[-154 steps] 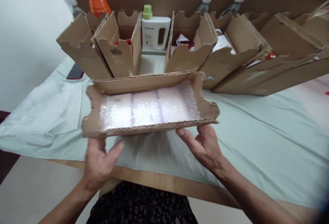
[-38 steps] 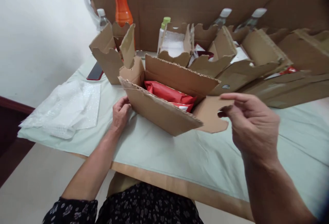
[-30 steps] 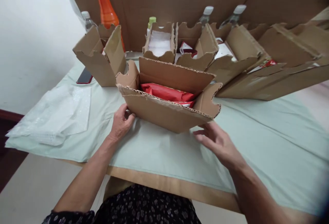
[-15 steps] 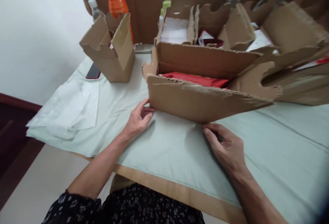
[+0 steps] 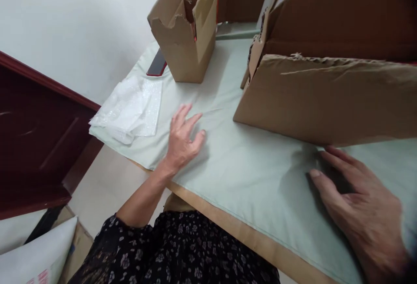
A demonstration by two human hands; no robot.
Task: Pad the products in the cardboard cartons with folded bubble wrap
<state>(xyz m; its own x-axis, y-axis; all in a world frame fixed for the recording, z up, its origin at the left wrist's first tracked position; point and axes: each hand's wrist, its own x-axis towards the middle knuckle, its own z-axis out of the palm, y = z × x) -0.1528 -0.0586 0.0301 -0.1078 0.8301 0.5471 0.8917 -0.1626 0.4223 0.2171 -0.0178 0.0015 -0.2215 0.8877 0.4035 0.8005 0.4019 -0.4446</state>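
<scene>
My left hand (image 5: 185, 138) is above the pale green cloth (image 5: 254, 162), fingers spread and nothing in them. It lies between the bubble wrap (image 5: 130, 108) and a wide cardboard box (image 5: 329, 99), apart from both. My right hand (image 5: 355, 193) has its thumb and fingers apart, with the fingertips near the lower front edge of that wide box; whether they touch it I cannot tell. Beyond my left hand a narrow open cardboard box (image 5: 184, 54) stands upright, its flaps raised.
Beside the narrow box lies a dark phone (image 5: 157, 63) with a red edge. A dark red door (image 5: 39, 132) and white wall are on the left. White sacks (image 5: 42, 253) lie on the floor at lower left. The table's wooden edge (image 5: 224, 232) runs before me.
My left hand has come away from the wide box's corner and its fingers have spread. My right thumb has opened away from the fingers. The view has swung left.
</scene>
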